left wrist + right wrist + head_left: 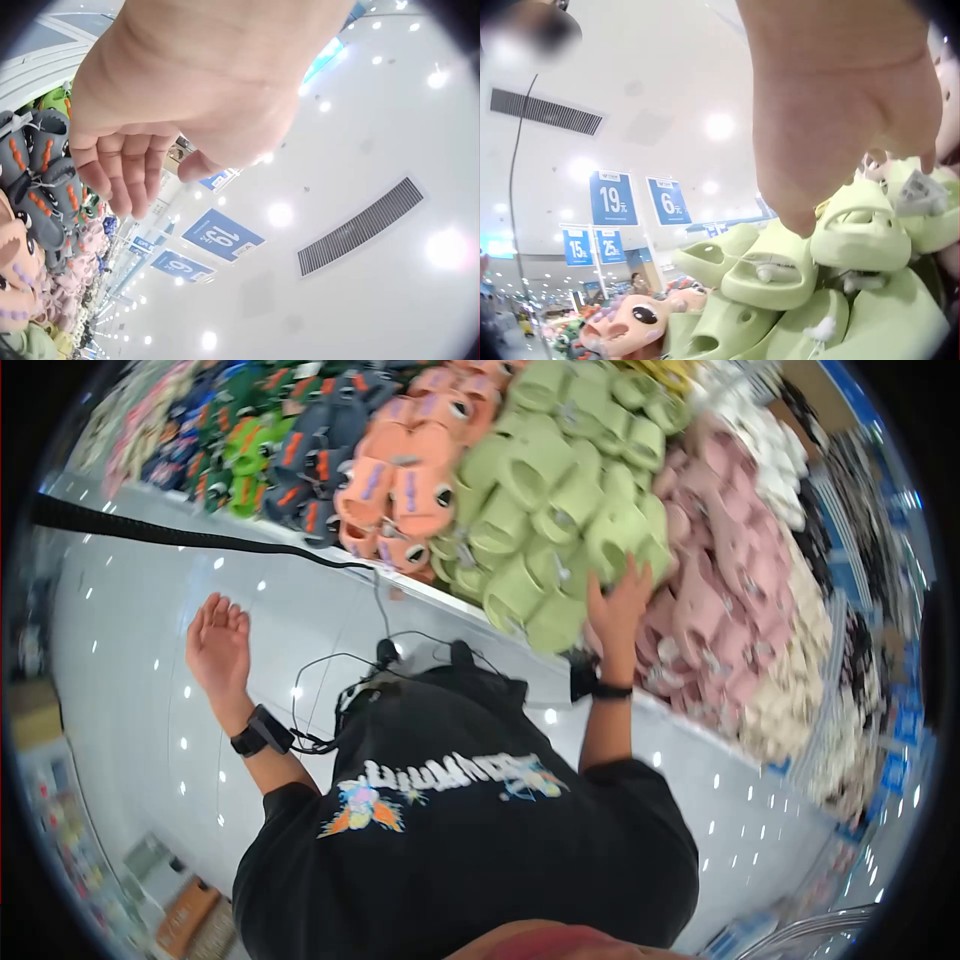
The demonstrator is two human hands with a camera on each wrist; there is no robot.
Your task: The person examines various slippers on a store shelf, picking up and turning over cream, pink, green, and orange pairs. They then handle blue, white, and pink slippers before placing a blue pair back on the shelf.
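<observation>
Green slippers (512, 525) filled the middle of the display bench (462, 610), heaped behind its white front edge, and I had the right hand (622, 605) on the near right of that heap. Fingers spread, mostly straight, laid over the slippers; I saw them curled round nothing in the head view. Right wrist view hid most fingertips, so I couldn't tell how firmly they touched. Left hand (222, 645) hung over the pale floor (150, 690), well apart from the bench, palm up, fingers loosely bent, holding nothing.

Bench contents, as I logged them from my end: salmon slippers (420, 500) touching the green heap on its left, dark grey slippers (322, 420) with orange trim beyond those. Pink slippers (740, 550) sat just right of the green ones, near the right hand, then cream slippers (785, 700) past the pink. White slippers (765, 435) lay toward the back.

Several green slippers held white ties in their foot openings; a white tag (921, 193) sat on one near the right hand. Blue price signs stood beyond, one reading 19 (614, 198), one 6 (669, 201). Both wrists wore black straps.
</observation>
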